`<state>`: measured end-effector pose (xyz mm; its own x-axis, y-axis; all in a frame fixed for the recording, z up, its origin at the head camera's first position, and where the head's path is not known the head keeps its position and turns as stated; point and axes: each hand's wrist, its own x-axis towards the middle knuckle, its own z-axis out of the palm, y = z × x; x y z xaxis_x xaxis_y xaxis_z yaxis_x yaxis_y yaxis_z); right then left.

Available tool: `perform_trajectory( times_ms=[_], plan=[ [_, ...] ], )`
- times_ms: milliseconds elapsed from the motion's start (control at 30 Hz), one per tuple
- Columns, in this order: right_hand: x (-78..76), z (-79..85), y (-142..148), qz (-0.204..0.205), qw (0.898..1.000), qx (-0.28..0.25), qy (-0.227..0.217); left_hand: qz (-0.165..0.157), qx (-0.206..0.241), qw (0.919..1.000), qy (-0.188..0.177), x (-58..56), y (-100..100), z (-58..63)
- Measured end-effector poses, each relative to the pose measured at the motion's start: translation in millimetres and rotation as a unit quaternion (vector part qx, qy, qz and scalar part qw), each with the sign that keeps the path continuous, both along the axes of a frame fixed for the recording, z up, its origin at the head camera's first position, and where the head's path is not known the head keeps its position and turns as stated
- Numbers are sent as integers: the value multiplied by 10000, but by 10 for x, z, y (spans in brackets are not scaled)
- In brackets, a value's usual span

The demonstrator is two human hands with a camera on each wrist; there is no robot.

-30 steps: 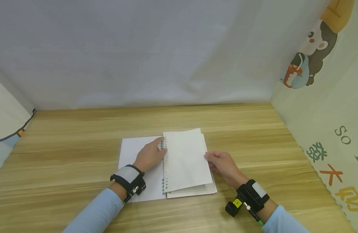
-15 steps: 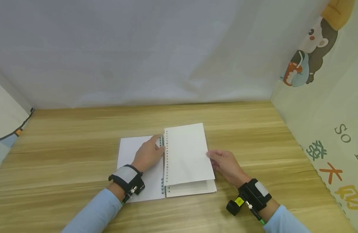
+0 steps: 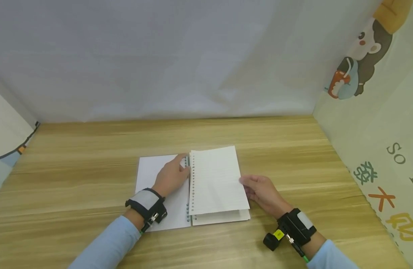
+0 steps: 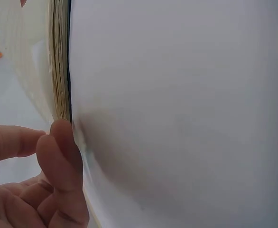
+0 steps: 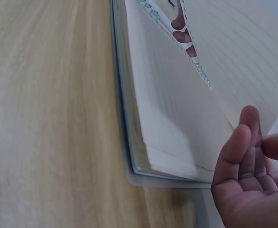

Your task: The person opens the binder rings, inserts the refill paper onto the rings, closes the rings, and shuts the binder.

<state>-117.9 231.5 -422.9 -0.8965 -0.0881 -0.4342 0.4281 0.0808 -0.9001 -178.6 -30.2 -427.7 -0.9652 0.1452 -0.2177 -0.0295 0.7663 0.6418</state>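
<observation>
In the head view, an open notebook [image 3: 176, 215] was seen on the wood-grained bench [image 3: 75, 179], with its white inner cover [image 3: 150, 168] to the left of the teal rings [image 3: 188, 213] and its pages [image 3: 223, 218] to the right. A loose ruled sheet [image 3: 218, 183], punched with a row of holes along its left edge, was held over those pages, its lower right part lifted clear of them. The sheet's right edge was pinched between the thumb and fingers of the right hand [image 3: 263, 191]. The left hand [image 3: 170, 175] was placed over the inner cover, its fingertips beside the upper rings. Dark bands [image 3: 147, 204] were worn on both wrists. In the left wrist view, the thumb and a finger were seen close together beside the thick edge of the pages; whether anything was gripped between them could not be told. In the right wrist view, the sheet was shown slanting up from the pages, clamped at its edge by the right hand, and fingers of the left hand were glimpsed beyond the gap near the rings.
</observation>
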Motion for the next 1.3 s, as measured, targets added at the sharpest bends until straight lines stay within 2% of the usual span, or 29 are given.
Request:
perform_trajectory(
  times_ms=[267,600,967,1300],
  plan=[
    [-2,43,-14,-19,10000,61,-50,30,29,10000,1,-1,-2,22],
    [15,-27,-40,-12,9999,-69,-119,7,-41,9999,-148,18,-1,-20],
    [15,-67,-52,-138,9998,17,-168,-206,-194,9994,-186,2,25,-52],
    [7,-70,-19,-25,9999,5,-115,-298,-300,9988,-258,-11,25,-33]
  ],
)
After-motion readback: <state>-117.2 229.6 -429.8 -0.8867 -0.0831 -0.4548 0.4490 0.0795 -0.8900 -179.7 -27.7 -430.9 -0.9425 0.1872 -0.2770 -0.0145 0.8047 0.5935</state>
